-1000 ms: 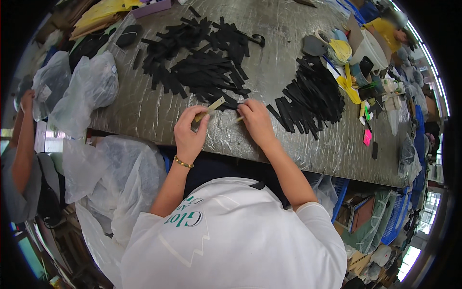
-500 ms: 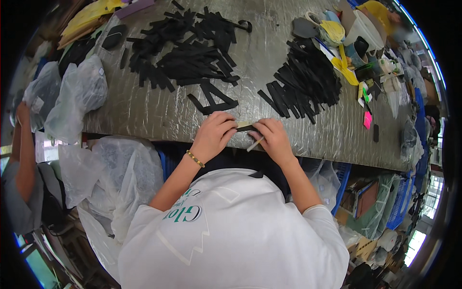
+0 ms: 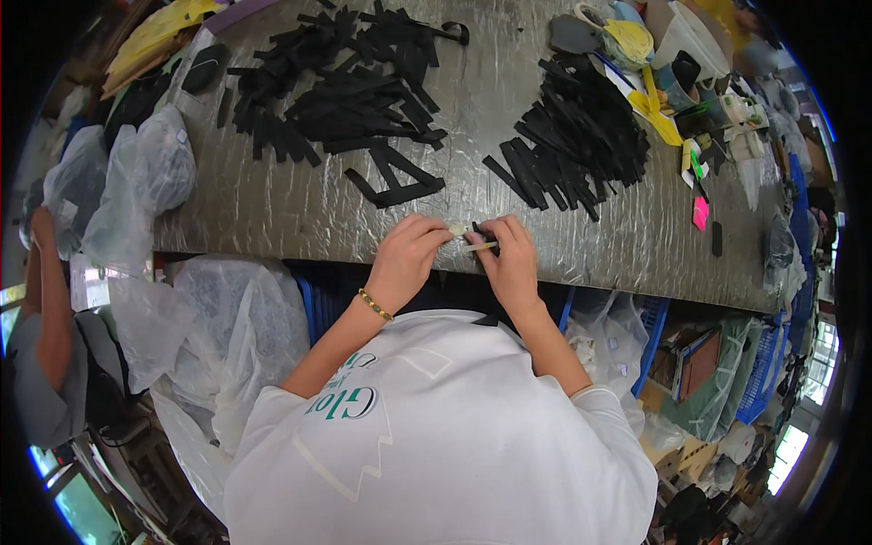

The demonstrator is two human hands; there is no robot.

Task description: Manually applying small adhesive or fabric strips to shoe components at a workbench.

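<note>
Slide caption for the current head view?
Left hand and right hand close together, holding small pale pieces before heaped black strips on a table.

On the person's white shirt (image 3: 472, 436), toward the left side, stands green lettering (image 3: 352, 402), large letters with smaller ones above them (the cloth turns away there, so only part can be read). On a clear plastic bag (image 3: 163, 173), a pale label (image 3: 183, 136) is too small for reading.

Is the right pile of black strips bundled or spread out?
Spread out: the black strips fan across the table, their near ends splayed apart; no tie shows.
</note>
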